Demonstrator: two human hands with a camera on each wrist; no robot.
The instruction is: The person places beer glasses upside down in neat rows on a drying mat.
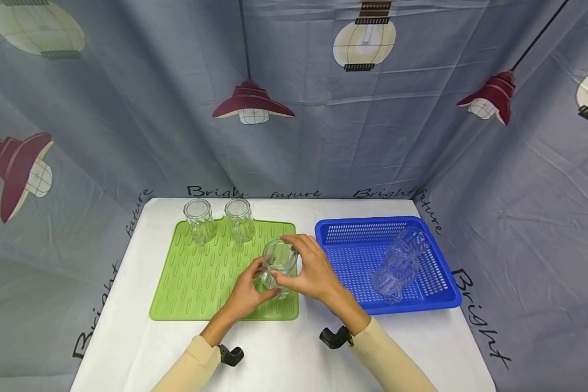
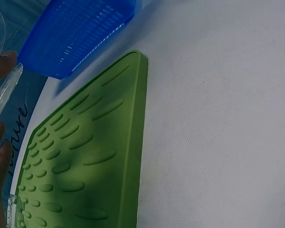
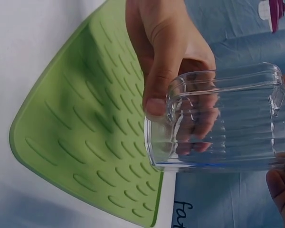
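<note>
Clear glass mug [image 1: 278, 255], pinched in the fingers of left hand [image 1: 246, 292] and right hand [image 1: 314, 270] above the green mat [image 1: 201, 280] at right, seems mid-placement, calling for steady lowering.

Grey-blue fabric [image 1: 318, 147] hangs in folds behind and on both sides of a white-covered tabletop [image 1: 279, 362]. Printed on it are maroon pendant lamps [image 1: 252, 102] at left, centre and right, and rounded cream lanterns [image 1: 365, 46] with black bands. Black script reading "Bright" [image 1: 480, 318] and "fature" [image 1: 296, 194] borders the tabletop.
</note>
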